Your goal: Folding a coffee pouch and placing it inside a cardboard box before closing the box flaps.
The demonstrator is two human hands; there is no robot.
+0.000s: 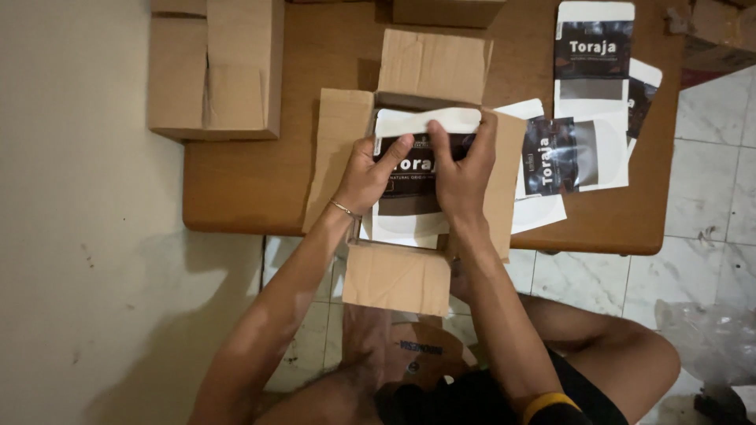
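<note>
An open cardboard box (398, 275) with its four flaps spread sits at the near edge of a low wooden table (260, 181). Inside it lies a white pouch with a black label panel (413, 212). My left hand (368, 175) and my right hand (463, 167) both grip this pouch from its sides, thumbs pressing on its upper part, holding it down in the box. A thin bracelet circles my left wrist.
Several more white-and-black pouches (587, 94) lie on the table to the right. A closed cardboard box (216, 67) stands at the back left, another (445, 9) at the back. My bent legs rest on the tiled floor (709, 181) below.
</note>
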